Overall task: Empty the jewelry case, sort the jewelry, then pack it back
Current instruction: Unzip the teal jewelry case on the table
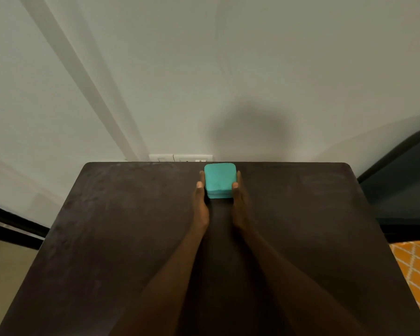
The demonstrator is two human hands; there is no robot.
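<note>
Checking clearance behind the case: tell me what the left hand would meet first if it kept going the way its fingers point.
Probably the wall. The left hand points along the teal case's side toward the table's far edge; the wall outlet plate sits slightly left. Depth is unclear.

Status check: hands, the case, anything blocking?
Left hand and right hand each grip a side of the closed, teal, rounded-square jewelry case. Case at far edge of dark wooden table. No jewelry out yet. Nothing in the way.
</note>
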